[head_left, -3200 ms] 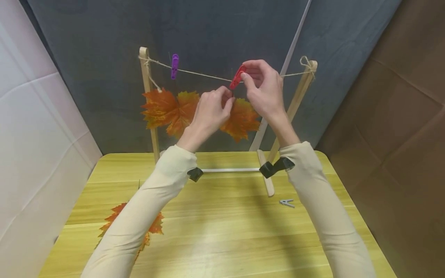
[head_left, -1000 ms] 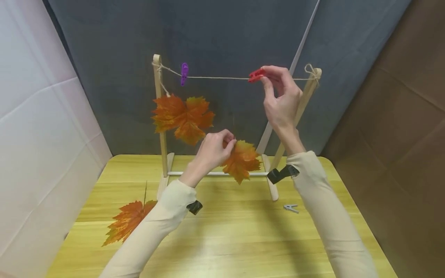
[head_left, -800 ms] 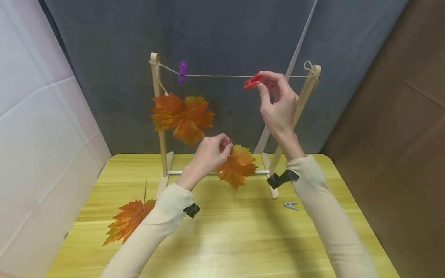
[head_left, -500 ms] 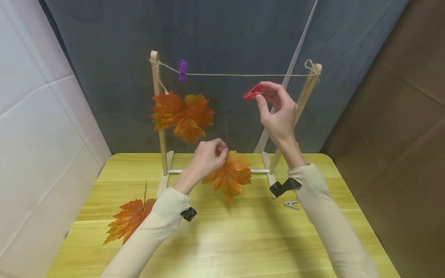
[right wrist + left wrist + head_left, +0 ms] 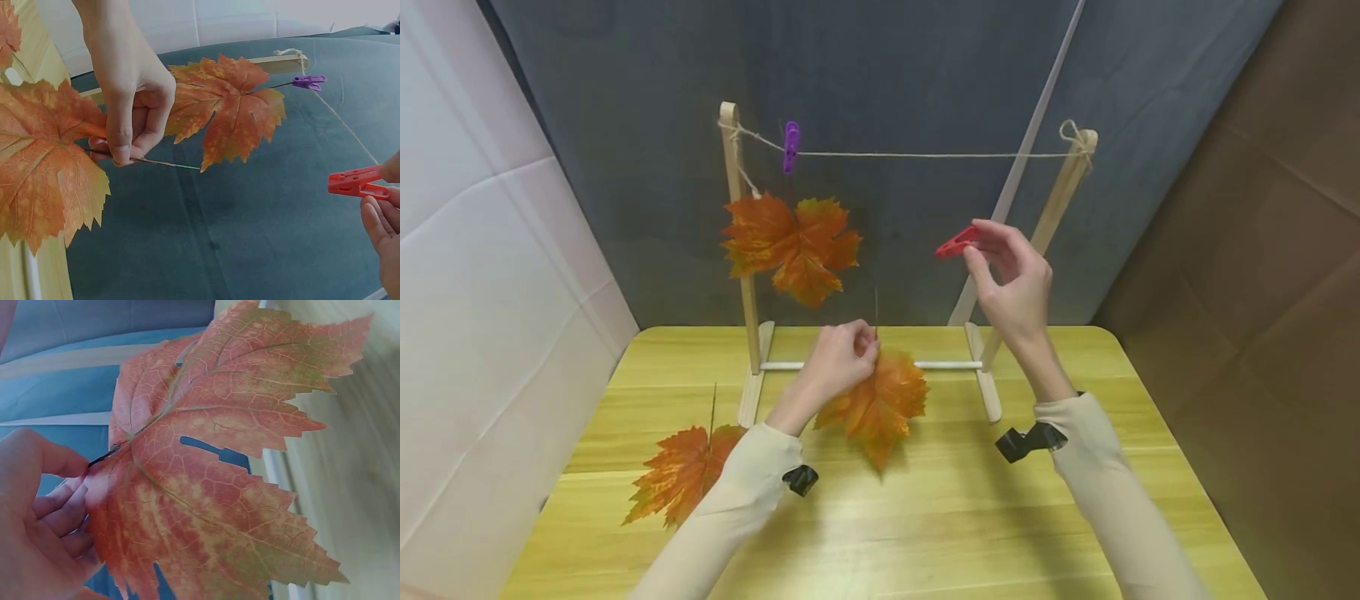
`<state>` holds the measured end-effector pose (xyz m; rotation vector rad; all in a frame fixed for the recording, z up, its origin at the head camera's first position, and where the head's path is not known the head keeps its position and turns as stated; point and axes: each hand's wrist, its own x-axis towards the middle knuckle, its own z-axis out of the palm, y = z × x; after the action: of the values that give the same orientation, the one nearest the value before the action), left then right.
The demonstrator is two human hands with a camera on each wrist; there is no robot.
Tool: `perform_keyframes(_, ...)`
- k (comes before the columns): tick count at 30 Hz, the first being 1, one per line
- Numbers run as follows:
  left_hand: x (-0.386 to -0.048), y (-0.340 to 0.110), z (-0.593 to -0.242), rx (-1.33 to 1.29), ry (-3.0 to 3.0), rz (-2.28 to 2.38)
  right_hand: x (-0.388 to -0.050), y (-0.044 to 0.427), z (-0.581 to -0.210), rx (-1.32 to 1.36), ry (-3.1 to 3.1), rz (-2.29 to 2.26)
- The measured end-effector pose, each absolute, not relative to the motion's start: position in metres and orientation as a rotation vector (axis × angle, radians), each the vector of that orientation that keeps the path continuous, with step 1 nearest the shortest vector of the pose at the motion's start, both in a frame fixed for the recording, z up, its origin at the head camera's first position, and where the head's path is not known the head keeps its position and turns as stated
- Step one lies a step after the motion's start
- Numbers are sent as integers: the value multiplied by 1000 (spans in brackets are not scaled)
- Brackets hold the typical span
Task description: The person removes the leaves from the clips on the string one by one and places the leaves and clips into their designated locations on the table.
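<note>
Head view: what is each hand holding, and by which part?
Left hand: an orange leaf, by its stem. Right hand: the red clothespin, by its handles.

Leaf (image 5: pixel 891 400) L of held peg (image 5: pixel 953 243), rack (image 5: pixel 748 317) bhd

The head view looks forward and down from the near side over the table (image 5: pixel 925 517); the left-wrist view sits close to the held leaf (image 5: pixel 206 515); the right-wrist view, facing left, shares it.
</note>
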<state>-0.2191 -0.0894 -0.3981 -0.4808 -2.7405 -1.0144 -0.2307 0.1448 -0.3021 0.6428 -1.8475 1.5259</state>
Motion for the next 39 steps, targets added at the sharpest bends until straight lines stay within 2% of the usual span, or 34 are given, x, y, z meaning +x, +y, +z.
perform_keyframes(27,-207,-118,-463,-220,-2867,-1187,-183,189,-383,548,-1913,1635)
perform_keyframes(39,-205,-124,-484,-204,-2908,-1183,-164,204,-413,356,-1968,1788)
